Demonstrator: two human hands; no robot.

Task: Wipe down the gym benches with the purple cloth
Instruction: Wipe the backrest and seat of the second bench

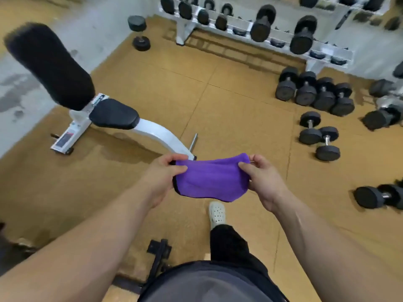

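Note:
The purple cloth (212, 178) is stretched between both hands at chest height, above the floor. My left hand (162, 175) pinches its left edge and my right hand (260, 177) pinches its right edge. A gym bench (114, 113) with a black seat pad, a raised black backrest (50, 64) and a white frame stands on the floor to the front left, about an arm's length beyond the cloth. Neither hand touches the bench.
A white dumbbell rack (257, 25) lines the far wall. Loose black dumbbells (314, 92) lie on the floor at right. A black metal frame foot (159, 251) sits near my legs. My white shoe (217, 212) steps forward on the tan floor.

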